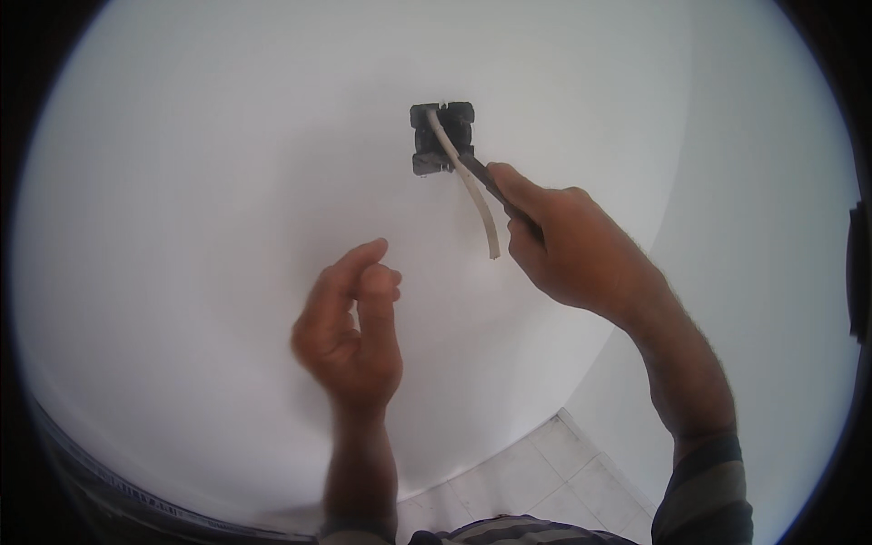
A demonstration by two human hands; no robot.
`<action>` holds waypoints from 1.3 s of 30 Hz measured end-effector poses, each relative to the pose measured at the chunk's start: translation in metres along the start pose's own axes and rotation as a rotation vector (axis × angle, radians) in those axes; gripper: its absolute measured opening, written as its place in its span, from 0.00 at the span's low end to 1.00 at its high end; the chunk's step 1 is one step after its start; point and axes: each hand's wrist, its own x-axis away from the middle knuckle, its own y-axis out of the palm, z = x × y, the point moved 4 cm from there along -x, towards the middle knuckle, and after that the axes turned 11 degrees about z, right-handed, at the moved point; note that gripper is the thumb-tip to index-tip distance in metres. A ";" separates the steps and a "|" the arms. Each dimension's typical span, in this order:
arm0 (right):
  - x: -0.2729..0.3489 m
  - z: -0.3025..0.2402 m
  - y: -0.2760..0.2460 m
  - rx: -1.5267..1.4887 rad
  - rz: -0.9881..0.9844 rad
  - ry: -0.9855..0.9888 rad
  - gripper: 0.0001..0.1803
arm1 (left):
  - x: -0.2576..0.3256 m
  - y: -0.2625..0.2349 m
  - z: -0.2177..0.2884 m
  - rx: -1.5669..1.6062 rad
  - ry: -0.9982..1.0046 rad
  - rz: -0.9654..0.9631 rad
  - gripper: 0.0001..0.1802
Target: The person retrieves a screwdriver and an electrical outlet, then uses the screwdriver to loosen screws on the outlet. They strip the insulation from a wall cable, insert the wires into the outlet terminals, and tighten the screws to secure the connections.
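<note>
Wall box, dark, set in white wall, far centre; pale cable hangs out of it. Right hand closed round dark tool, tip at box's lower right. Left hand near centre, fingers loosely curled, holding nothing. Tiled floor below, right.

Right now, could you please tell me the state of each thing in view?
Dark square wall box: uncovered, set in the white wall.
Pale cable: hanging out of the box, free end loose.
Dark slim tool: tip at the box.
Right hand: closed on the tool.
Left hand: empty, fingers curled.
</note>
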 end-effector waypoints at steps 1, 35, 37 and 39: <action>0.001 -0.003 -0.001 -0.011 -0.008 -0.001 0.25 | -0.007 -0.002 0.003 -0.039 0.055 -0.002 0.09; 0.032 0.011 0.009 -0.111 0.034 -0.010 0.27 | -0.096 0.115 0.023 -0.560 0.987 -1.055 0.12; 0.032 0.010 0.008 -0.118 0.031 0.002 0.27 | -0.097 0.120 0.018 -0.637 1.041 -1.112 0.11; 0.032 0.010 0.007 -0.122 0.016 0.041 0.28 | -0.097 0.126 0.013 -0.698 1.106 -1.140 0.08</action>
